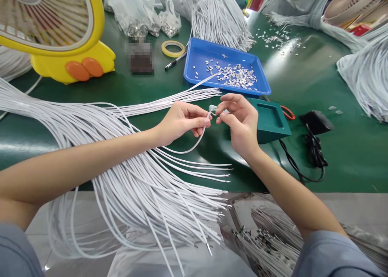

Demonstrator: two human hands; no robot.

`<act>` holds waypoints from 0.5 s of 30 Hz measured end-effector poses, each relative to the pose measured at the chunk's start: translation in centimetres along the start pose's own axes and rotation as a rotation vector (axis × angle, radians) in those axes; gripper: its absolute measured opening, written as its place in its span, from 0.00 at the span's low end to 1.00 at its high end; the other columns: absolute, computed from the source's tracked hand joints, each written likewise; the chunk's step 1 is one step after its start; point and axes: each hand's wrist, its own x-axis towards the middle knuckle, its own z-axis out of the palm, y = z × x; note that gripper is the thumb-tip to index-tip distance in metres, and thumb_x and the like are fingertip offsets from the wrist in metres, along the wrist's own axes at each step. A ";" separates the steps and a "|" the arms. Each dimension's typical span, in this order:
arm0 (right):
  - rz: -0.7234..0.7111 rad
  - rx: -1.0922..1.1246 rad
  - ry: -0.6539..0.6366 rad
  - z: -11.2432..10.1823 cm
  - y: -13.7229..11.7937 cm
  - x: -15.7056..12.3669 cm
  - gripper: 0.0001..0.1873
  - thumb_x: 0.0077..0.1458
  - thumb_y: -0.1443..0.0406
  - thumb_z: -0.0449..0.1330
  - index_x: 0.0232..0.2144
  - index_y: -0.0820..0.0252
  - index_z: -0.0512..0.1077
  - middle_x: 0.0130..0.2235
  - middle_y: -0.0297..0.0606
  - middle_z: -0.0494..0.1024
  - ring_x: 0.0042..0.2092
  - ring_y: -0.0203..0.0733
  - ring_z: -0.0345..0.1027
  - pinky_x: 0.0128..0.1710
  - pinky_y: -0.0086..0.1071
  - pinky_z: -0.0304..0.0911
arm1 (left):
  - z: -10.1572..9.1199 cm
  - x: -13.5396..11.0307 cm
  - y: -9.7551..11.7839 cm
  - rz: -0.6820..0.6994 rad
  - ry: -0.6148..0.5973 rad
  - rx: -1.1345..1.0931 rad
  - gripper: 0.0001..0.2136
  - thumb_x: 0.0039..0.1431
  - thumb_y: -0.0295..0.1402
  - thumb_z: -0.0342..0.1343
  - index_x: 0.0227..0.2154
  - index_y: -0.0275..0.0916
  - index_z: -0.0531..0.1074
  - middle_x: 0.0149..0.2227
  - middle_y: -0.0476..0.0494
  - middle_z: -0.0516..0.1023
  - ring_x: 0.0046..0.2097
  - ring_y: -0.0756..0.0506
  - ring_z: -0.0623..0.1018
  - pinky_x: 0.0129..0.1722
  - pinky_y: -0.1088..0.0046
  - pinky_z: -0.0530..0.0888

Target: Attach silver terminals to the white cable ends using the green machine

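My left hand (183, 120) pinches the end of one white wire (190, 149), which loops down below my fingers. My right hand (241, 119) is closed in a pinch on a small metal terminal (212, 108) held at that wire's tip. Both hands meet above the green table, just in front of a blue tray (194, 61) scattered with many small metal terminals (238, 75). A big fan of white wires (136, 188) spreads under my left forearm, with ends pointing right.
A dark green box (270, 121) sits just right of my right hand, with a black adapter and cord (315, 125) beyond. A yellow duck-shaped fan (60, 30) stands back left. Tape roll (173, 48), pen, bags of terminals and more wire bundles (366, 75) lie behind.
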 end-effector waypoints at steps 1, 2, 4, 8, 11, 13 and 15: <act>-0.009 0.002 -0.003 0.0 0.0 0.0 0.14 0.49 0.71 0.60 0.41 0.55 0.72 0.31 0.30 0.74 0.35 0.35 0.71 0.30 0.28 0.67 | 0.0 0.0 0.0 -0.002 -0.004 -0.002 0.13 0.45 0.36 0.70 0.27 0.29 0.78 0.21 0.45 0.77 0.21 0.53 0.75 0.21 0.81 0.73; -0.016 0.002 -0.012 0.0 0.0 -0.1 0.14 0.50 0.70 0.61 0.41 0.55 0.72 0.32 0.31 0.75 0.36 0.36 0.72 0.31 0.28 0.69 | 0.0 0.0 0.0 -0.004 -0.006 -0.001 0.14 0.45 0.37 0.70 0.27 0.29 0.78 0.21 0.45 0.77 0.21 0.53 0.74 0.21 0.81 0.73; -0.017 -0.014 -0.032 0.1 -0.1 -0.1 0.15 0.50 0.68 0.63 0.42 0.54 0.71 0.32 0.30 0.75 0.36 0.36 0.73 0.31 0.29 0.70 | 0.0 0.0 0.0 -0.018 -0.023 0.009 0.15 0.43 0.39 0.71 0.27 0.29 0.78 0.20 0.46 0.76 0.21 0.53 0.74 0.21 0.80 0.73; 0.009 -0.043 -0.045 0.2 -0.2 -0.1 0.18 0.49 0.64 0.67 0.43 0.54 0.70 0.30 0.29 0.75 0.32 0.35 0.73 0.30 0.30 0.72 | 0.2 0.0 0.4 -0.063 -0.068 0.034 0.16 0.41 0.39 0.72 0.26 0.29 0.78 0.18 0.47 0.75 0.20 0.54 0.73 0.20 0.81 0.71; 0.021 -0.036 -0.060 0.2 -0.2 -0.1 0.19 0.49 0.61 0.69 0.43 0.54 0.69 0.29 0.29 0.74 0.29 0.35 0.72 0.27 0.30 0.72 | 0.2 -0.1 0.5 -0.075 -0.116 0.047 0.16 0.45 0.41 0.70 0.26 0.29 0.78 0.18 0.47 0.74 0.21 0.54 0.73 0.21 0.82 0.70; -0.002 -0.082 -0.047 0.2 -0.2 -0.2 0.18 0.50 0.61 0.68 0.42 0.54 0.69 0.28 0.29 0.74 0.30 0.35 0.72 0.26 0.29 0.71 | 0.1 -0.1 0.5 -0.078 -0.142 0.034 0.16 0.47 0.41 0.68 0.25 0.29 0.78 0.18 0.47 0.74 0.21 0.55 0.72 0.21 0.82 0.70; -0.078 -0.196 0.002 0.4 0.1 -0.4 0.14 0.53 0.63 0.65 0.42 0.55 0.69 0.29 0.29 0.74 0.31 0.35 0.72 0.27 0.29 0.70 | 0.1 -0.1 0.4 -0.083 -0.130 -0.018 0.15 0.48 0.39 0.68 0.25 0.29 0.78 0.20 0.47 0.75 0.20 0.56 0.71 0.20 0.83 0.69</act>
